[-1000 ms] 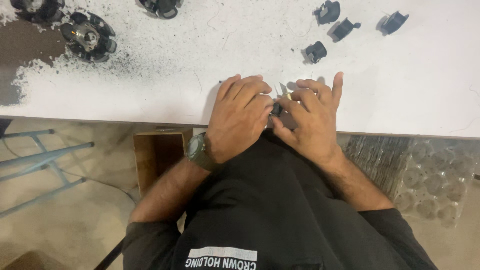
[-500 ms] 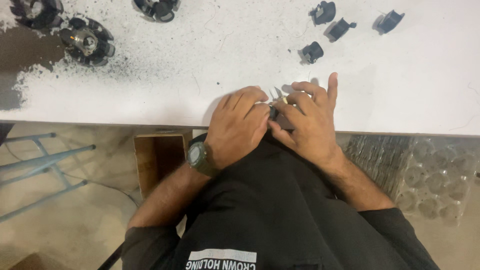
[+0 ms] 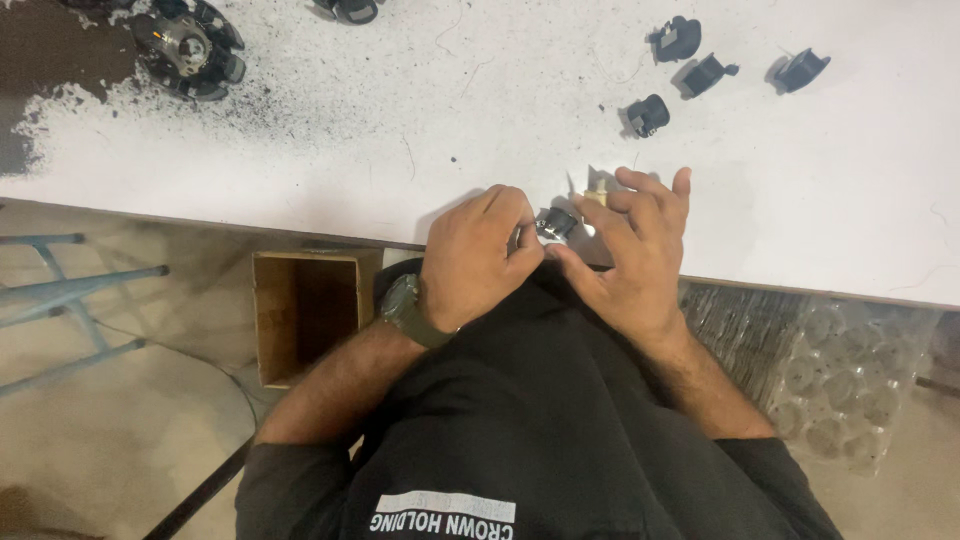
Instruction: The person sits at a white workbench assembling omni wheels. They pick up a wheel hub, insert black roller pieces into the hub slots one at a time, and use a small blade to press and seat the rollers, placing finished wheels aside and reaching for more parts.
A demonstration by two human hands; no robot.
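Both hands meet at the near edge of a white table (image 3: 420, 110). My left hand (image 3: 478, 255), with a dark green watch at the wrist, is curled around a small black and metal part (image 3: 556, 224). My right hand (image 3: 630, 255) pinches the same part from the right, its outer fingers spread above it. A small pale piece (image 3: 596, 195) sticks up just behind the part. Most of the part is hidden by my fingers.
Several small black parts (image 3: 648, 113) lie at the table's far right. A round black and metal assembly (image 3: 185, 48) sits far left amid dark dust. Below the table edge are an open cardboard box (image 3: 305, 315), a clear plastic tray (image 3: 850, 375) and a blue metal frame (image 3: 70, 290).
Both hands stay together on the small part at the table edge. The left hand's fingers have curled tighter around it, and the right fingers have shifted slightly.
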